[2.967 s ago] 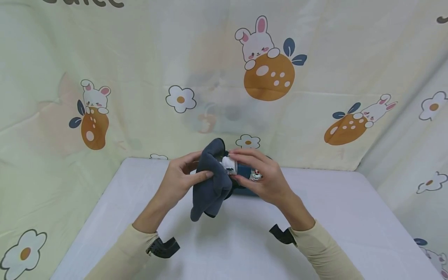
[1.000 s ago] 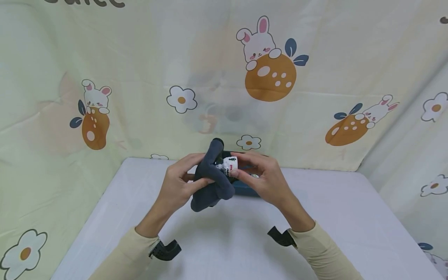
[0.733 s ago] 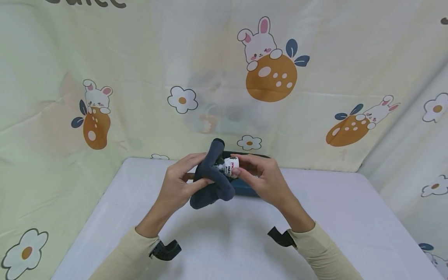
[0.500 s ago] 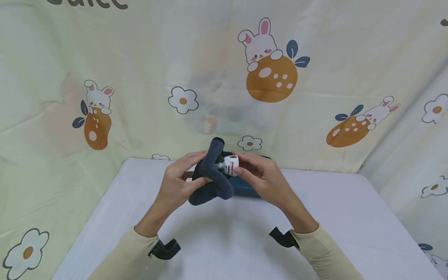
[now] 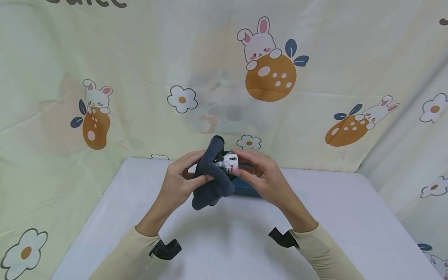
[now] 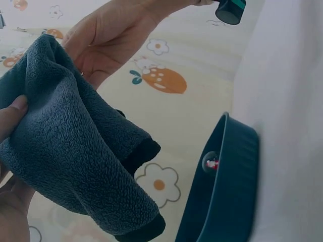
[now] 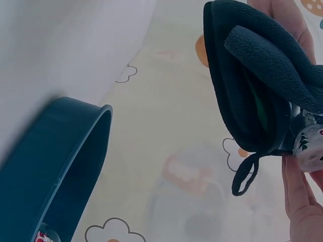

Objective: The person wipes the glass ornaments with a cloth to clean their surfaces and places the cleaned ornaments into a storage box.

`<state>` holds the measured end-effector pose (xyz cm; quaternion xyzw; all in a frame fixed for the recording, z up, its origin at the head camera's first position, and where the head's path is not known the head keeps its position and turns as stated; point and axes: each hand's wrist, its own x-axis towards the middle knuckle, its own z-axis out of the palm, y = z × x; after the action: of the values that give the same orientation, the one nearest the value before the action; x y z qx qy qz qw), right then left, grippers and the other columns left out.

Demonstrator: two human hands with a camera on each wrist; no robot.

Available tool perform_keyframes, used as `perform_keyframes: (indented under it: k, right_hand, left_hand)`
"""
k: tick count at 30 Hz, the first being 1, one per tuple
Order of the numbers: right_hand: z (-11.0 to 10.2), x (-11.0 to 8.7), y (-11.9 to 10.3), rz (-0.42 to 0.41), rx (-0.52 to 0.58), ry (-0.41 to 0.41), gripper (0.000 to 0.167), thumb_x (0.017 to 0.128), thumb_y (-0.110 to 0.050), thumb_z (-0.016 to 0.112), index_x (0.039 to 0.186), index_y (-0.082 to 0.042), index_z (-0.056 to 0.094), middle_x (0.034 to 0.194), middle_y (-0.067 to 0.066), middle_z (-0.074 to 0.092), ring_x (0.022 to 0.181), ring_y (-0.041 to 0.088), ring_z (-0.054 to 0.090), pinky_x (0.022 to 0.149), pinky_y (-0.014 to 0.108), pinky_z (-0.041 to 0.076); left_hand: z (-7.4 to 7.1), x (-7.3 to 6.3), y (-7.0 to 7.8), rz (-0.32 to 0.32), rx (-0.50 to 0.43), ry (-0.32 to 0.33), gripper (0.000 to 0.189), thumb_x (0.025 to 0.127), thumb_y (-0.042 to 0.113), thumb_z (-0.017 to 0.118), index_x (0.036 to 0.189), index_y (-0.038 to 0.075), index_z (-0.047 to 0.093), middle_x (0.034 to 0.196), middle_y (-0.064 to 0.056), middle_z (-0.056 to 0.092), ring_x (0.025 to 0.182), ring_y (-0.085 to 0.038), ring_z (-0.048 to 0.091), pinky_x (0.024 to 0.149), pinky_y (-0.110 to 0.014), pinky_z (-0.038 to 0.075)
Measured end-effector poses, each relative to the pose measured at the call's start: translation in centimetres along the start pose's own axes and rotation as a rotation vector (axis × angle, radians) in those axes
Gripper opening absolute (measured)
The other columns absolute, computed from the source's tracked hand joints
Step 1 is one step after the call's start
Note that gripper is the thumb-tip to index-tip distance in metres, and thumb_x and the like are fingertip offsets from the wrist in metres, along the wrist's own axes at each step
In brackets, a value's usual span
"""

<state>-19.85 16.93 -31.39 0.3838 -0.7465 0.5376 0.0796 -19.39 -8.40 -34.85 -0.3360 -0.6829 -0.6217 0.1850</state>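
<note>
Raised over the table, a small snow globe with a printed white base lies on its side, tilted. My right hand pinches its base between thumb and fingers. My left hand grips a dark grey-blue towel folded around the globe's clear end, most of which the cloth hides. In the right wrist view the snow globe shows beside the towel's fold, from which a hanging loop dangles. The towel covers the globe in the left wrist view.
Behind the hands a dark teal tray stands on the white table. Inside it sits another clear globe with a red and white figure. A printed curtain closes off the back and sides.
The towel's lower end has drawn up and bunched since three seconds ago. The globe's base has turned, showing different print. Both hands stay nearly in place.
</note>
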Motion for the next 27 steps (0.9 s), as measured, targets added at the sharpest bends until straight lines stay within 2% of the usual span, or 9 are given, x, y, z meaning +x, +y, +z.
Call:
perform_keyframes:
  k: [8,17,27]
  right_hand:
    - [-0.02,0.12,0.01,-0.035,0.003,0.007,0.057,0.09,0.007,0.071,0.143,-0.005,0.056,0.137,0.008,0.058,0.12,0.021,0.061,0.099,0.036,0.055]
    - [0.02,0.25,0.02,-0.075,0.005,0.009,0.058,0.088,0.011,0.071,0.142,-0.002,0.056,0.14,0.011,0.056,0.123,0.022,0.059,0.102,0.036,0.053]
    - [0.07,0.27,0.11,-0.126,-0.01,0.004,0.061,0.085,0.017,0.071,0.141,0.002,0.055,0.14,0.016,0.055,0.128,0.022,0.056,0.101,0.035,0.054]
  left_hand:
    - [-0.02,0.2,0.12,-0.052,-0.038,0.004,0.057,0.083,-0.005,0.079,0.137,0.008,0.063,0.131,-0.008,0.065,0.113,-0.023,0.065,0.084,-0.038,0.061]
    - [-0.04,0.27,0.17,-0.096,-0.054,0.009,0.058,0.084,-0.006,0.079,0.137,0.007,0.063,0.13,-0.009,0.066,0.113,-0.023,0.066,0.089,-0.037,0.06]
    - [-0.12,0.27,0.38,-0.144,-0.07,0.008,0.057,0.085,-0.005,0.079,0.138,0.009,0.063,0.129,-0.009,0.068,0.108,-0.021,0.067,0.086,-0.034,0.062]
